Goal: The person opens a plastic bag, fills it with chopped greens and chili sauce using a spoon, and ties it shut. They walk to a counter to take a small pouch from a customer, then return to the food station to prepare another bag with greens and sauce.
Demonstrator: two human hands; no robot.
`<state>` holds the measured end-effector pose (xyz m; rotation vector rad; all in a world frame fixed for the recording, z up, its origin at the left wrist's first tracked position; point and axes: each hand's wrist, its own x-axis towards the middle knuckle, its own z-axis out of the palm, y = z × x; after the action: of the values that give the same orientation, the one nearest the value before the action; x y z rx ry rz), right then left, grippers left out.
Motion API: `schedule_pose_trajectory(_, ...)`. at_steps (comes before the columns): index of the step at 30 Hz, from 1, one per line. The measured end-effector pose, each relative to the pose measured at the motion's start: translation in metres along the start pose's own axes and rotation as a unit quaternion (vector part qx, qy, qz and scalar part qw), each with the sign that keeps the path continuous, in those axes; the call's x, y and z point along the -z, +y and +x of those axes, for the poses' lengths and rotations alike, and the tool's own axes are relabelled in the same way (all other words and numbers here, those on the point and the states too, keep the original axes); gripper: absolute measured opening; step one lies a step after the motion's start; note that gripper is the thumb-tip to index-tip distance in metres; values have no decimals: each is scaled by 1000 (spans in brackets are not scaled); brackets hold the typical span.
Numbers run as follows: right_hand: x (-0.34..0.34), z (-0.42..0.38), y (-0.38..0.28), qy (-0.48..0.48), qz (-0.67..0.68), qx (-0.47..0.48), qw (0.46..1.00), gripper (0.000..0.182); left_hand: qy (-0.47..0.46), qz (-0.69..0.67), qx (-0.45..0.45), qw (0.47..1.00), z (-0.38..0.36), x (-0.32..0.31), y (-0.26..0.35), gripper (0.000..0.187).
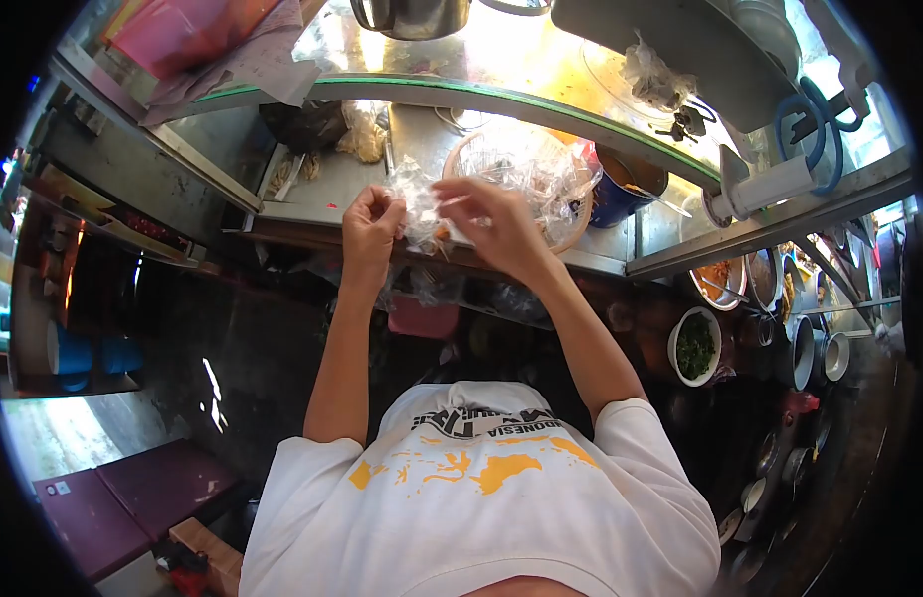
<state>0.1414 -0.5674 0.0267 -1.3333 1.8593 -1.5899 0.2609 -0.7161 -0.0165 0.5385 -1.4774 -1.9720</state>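
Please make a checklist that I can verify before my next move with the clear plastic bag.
1. Left hand holds the clear plastic bag: ok, fingers pinched at its side.
2. Right hand also grips it: cannot tell, the fingers are blurred.
3. Bag mouth closed: cannot tell, the plastic is crumpled and glary.
4. More plastic near: ok, it is heaped in the basket beside the right hand.
5. Blue pot apart from both hands: ok, it stands beyond the basket.
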Motion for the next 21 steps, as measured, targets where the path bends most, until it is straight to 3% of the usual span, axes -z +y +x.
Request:
schedule_pose_trajectory(1,5,3,10,56,-116,35,991,13,7,6,-6,1000,0,3,-1,16)
schedule_pose_trajectory(3,20,17,36,161,-338,102,922,11,11,43,-28,999,3,3,3,14)
schedule_pose_trajectory(6,44,27,74,81,-405,57,909,11,-10,97,-83,992,12,-3,10,24)
schedule_pose_trajectory(9,53,40,29,97,-282,33,954,8,-70,143,-85,984,16,-19,35,48)
schedule_pose_trajectory(11,49,45,5,38,-182,77,980,8,-128,188,-79,971,28,-25,38,60)
schedule_pose_trajectory(12,47,49,0,-7,-139,109,984,9,-125,152,-63,978,30,-33,38,42)
schedule_pose_trajectory(14,51,54,-9,-109,-107,123,980,16,-96,158,-42,982,41,-37,31,26)
schedule_pose_trajectory(16,58,57,6,-51,-35,-7,998,20,-56,173,-32,983,43,-36,37,5)
schedule_pose_trajectory(17,64,60,18,-23,0,-73,997,23,-48,176,-38,983,45,-33,38,5)
schedule_pose_trajectory(18,71,65,32,6,-186,-50,981,28,-39,178,-43,982,48,-28,37,6)
schedule_pose_trajectory(21,82,68,87,-3,-498,54,865,27,-37,192,-61,979,55,-20,36,8)
